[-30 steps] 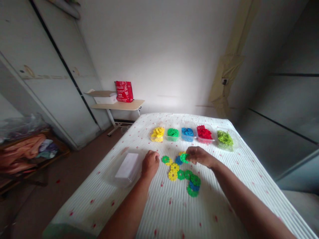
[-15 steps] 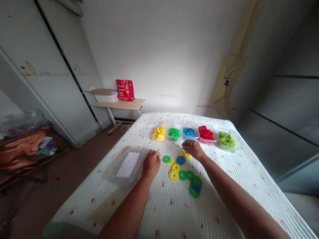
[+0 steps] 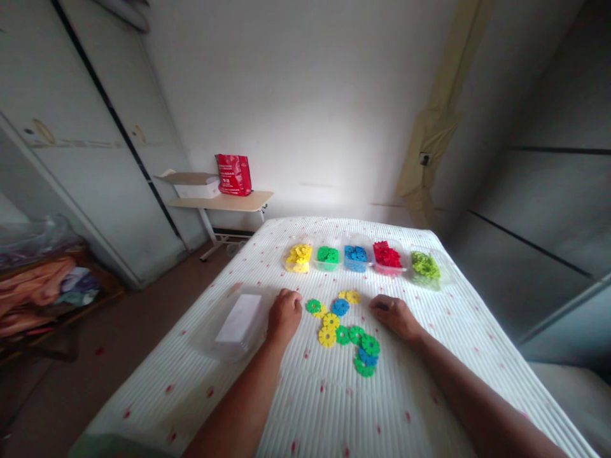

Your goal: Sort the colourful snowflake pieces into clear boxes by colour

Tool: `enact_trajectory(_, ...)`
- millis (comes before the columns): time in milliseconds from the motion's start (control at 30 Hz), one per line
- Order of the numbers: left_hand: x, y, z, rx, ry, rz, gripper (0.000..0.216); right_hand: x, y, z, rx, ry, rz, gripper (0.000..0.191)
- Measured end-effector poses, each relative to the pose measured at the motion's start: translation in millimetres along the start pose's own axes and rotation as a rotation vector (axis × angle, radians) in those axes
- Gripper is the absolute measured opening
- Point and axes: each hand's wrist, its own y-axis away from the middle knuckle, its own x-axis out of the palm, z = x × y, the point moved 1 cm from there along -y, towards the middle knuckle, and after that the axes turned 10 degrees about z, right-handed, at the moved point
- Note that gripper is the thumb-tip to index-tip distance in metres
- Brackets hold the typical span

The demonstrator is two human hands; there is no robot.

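My left hand point(image 3: 285, 313) rests on the white ribbed cover, closed in a loose fist, with nothing showing in it. To its right lies a joined chain of notched plastic discs: a green disc point(image 3: 314, 306), a blue disc point(image 3: 340, 307), yellow discs point(image 3: 327, 336) and more green discs point(image 3: 370, 345) curving towards me, with a second blue one point(image 3: 366, 357) between them. Two yellow discs point(image 3: 352, 297) form the far end. Just right of these, my right hand point(image 3: 395, 316) lies on the cover, fingers curled in, apart from the chain, with no disc visible in it.
Behind the chain stand clear tubs of yellow point(image 3: 300, 256), green point(image 3: 328, 256), blue point(image 3: 356, 256), red point(image 3: 387, 256) and lime pieces point(image 3: 426, 267). Left of my left hand is a clear plastic container point(image 3: 233, 348) with a white box point(image 3: 240, 318). A side table point(image 3: 233, 201) holds a red bag point(image 3: 233, 175).
My right hand has moved from above the far yellow discs, near the blue tub, back and right onto the cover. My left hand stays put. The view has shifted slightly.
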Motion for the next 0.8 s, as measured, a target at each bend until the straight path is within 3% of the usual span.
enact_trajectory(167,-0.2,0.7,-0.5,0.008,-0.017,0.002,0.019,6.3,-3.7,9.3,0.002,0.053,-0.022,0.017)
enact_trajectory(333,0.0,0.5,-0.3,0.011,-0.003,-0.003,0.019,11.8,-12.7,23.6,-0.153,0.045,-0.076,0.02)
enact_trajectory(467,-0.8,-0.2,-0.1,0.006,-0.007,0.01,0.019,19.0,-24.5,44.1,-0.26,0.102,0.0,0.022)
enact_trajectory(633,-0.9,-0.4,0.4,0.016,0.005,0.001,0.019,29.9,-40.4,58.3,-0.095,0.377,0.135,0.038)
enact_trajectory(800,0.3,0.1,1.3,0.025,0.019,-0.012,0.018,33.2,-48.7,58.7,-0.046,0.472,0.218,0.031)
